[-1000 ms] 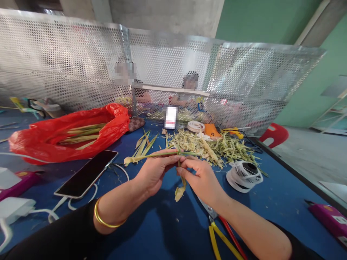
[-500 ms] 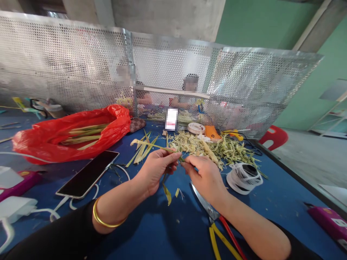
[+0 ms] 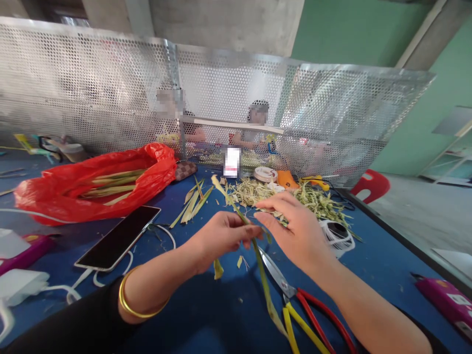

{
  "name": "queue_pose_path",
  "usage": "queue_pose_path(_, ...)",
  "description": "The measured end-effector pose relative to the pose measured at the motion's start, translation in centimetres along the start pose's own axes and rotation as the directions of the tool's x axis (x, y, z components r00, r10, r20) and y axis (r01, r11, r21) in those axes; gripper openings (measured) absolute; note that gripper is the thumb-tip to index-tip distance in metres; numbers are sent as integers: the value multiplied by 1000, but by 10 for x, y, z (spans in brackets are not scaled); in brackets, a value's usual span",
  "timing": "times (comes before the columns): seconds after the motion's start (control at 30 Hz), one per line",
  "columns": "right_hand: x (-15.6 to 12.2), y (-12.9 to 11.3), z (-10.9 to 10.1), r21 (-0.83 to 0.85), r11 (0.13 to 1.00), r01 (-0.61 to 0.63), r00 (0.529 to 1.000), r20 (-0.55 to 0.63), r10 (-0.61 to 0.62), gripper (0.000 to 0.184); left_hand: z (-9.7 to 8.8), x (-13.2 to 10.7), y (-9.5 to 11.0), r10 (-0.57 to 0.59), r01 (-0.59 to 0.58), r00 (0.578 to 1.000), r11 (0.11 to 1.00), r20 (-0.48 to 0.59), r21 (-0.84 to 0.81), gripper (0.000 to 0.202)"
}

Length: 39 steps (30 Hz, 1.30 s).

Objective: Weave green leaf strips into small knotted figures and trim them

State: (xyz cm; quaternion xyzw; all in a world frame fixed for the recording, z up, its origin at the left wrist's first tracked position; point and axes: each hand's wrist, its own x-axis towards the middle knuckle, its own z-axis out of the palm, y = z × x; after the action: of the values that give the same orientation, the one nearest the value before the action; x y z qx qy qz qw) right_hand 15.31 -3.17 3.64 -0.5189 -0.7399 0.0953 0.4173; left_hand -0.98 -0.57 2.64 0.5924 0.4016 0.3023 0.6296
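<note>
My left hand [image 3: 230,236] pinches a long green leaf strip [image 3: 266,285] between thumb and fingers. The strip's pale end points up and away, and its tail hangs down toward the scissors' handles. To the right, my right hand [image 3: 293,228] is lifted off the strip with its fingers apart and nothing visibly in them. Beneath that wrist, the scissors [image 3: 283,282] with red and yellow handles lie on the blue table [image 3: 206,319]. A yellowish leaf piece [image 3: 218,269] shows below my left hand.
A red plastic bag [image 3: 55,196] of leaf strips and a phone [image 3: 120,238] with cables lie left. Behind my hands are loose strips [image 3: 193,201] and a heap of woven pieces [image 3: 320,201]. A white thread spool [image 3: 337,236] stands right; a perforated metal screen [image 3: 228,78] closes the back.
My right hand has let go of the strip and moved right, its fingers opening. The strip has swung steeper in my left hand, with its tail now hanging toward me.
</note>
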Motion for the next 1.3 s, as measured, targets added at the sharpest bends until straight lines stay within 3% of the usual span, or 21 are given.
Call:
queue_pose_path(0.07,2,2,3,219,961,-170,974,186,130,15,7,-3,-3,1,-5,998,997,61,71,20)
queue_pose_path(0.13,1,3,10,429,828,-361,903,382,196,15,13,-5,-5,10,-15,997,997,71,81,16)
queue_pose_path(0.17,1,3,14,500,754,-426,877,433,208,15,16,-5,-6,14,-19,997,997,71,73,14)
queue_pose_path(0.23,0,2,19,576,671,-468,871,432,236,16,18,-5,-7,8,-12,998,998,70,60,14)
queue_pose_path(0.37,0,2,21,575,717,-394,919,237,315,24,15,-6,-6,-20,14,997,996,69,83,19)
queue_pose_path(0.47,-1,3,23,589,718,-371,925,163,344,23,12,-6,-4,-47,40,994,996,94,81,17)
queue_pose_path(0.63,-6,1,31,621,693,-365,920,127,371,25,11,-7,-5,-65,51,980,996,186,77,15)
queue_pose_path(0.73,-3,3,30,602,689,-403,909,174,379,24,11,-6,-8,-73,69,976,997,207,25,19)
queue_pose_path(0.8,2,6,24,559,736,-382,923,192,333,21,9,-4,-11,-88,106,972,992,218,-69,23)
queue_pose_path(0.9,11,14,7,481,838,-256,966,161,203,24,4,0,-12,-128,186,959,957,253,-220,27)
queue_pose_path(1.0,16,20,-12,439,859,-264,945,296,139,31,-2,3,-10,-158,238,953,919,259,-313,27)
queue_pose_path(1.13,15,23,-29,335,890,-310,853,511,105,30,-6,7,-8,-149,235,961,886,235,-400,22)
queue_pose_path(1.23,14,23,-31,286,911,-297,808,583,80,24,-6,8,-9,-144,242,958,869,248,-431,17)
queue_pose_path(1.3,13,23,-29,272,916,-296,806,585,87,18,-6,8,-11,-160,249,959,869,233,-428,16)
